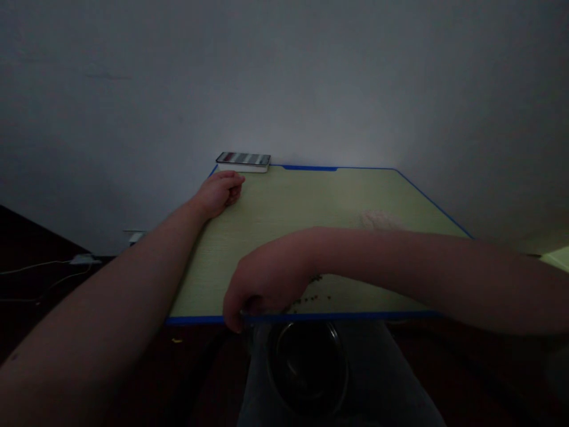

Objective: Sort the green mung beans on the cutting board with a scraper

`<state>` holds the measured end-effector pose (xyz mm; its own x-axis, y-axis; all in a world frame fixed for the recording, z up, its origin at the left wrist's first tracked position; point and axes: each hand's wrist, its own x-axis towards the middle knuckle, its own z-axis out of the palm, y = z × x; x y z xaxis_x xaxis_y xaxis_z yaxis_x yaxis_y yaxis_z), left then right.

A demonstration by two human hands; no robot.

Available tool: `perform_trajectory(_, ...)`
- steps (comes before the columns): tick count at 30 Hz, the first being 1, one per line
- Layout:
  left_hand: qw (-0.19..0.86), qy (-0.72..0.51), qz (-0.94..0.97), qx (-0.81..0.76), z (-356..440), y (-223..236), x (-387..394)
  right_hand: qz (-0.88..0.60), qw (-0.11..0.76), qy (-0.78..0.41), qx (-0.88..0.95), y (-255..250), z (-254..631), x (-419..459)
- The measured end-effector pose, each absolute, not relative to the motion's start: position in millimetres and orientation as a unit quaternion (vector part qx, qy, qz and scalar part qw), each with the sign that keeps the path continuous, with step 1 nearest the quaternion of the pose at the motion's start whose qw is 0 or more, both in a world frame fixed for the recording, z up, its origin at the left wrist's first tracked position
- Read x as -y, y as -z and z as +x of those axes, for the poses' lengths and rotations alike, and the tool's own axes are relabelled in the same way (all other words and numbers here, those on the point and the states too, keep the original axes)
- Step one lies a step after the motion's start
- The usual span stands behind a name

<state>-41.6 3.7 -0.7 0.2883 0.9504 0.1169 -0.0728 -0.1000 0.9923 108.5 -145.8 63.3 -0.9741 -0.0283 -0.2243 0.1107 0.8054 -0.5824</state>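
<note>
My left hand [222, 193] rests loosely curled on the far left of the pale table [288, 201], just in front of a flat box-like object with a striped top [243, 162]. Nothing shows in its fingers. My right hand [267, 284] is bent down at the front edge, fingers curled inward with a dark hollow between them; whatever is inside is hidden. Small dark bits [311, 299] lie scattered beside it along that edge. Below, a round dark shiny bowl [306, 370] sits at my lap under the edge.
A crumpled, whitish, thin sheet or bag [380, 219] lies on the table's right side, behind my right forearm. Blue trim [311, 168] borders the tabletop. A grey wall [311, 89] stands directly behind. White cables and a plug strip [84, 259] are on the left floor.
</note>
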Motion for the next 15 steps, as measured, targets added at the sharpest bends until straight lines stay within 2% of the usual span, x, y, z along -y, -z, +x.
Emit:
perform_trajectory(10,0.554,-0.453,0.584,-0.383,-40.8,-2.5,0.2,0.099,0.112,0.279,-0.948,-68.3,150.0,152.9)
perform_trajectory(15,0.556,-0.455,0.586,-0.375,-41.8,-1.1,-1.0,0.232,0.003,0.242,-0.942,-77.7,188.7,164.9)
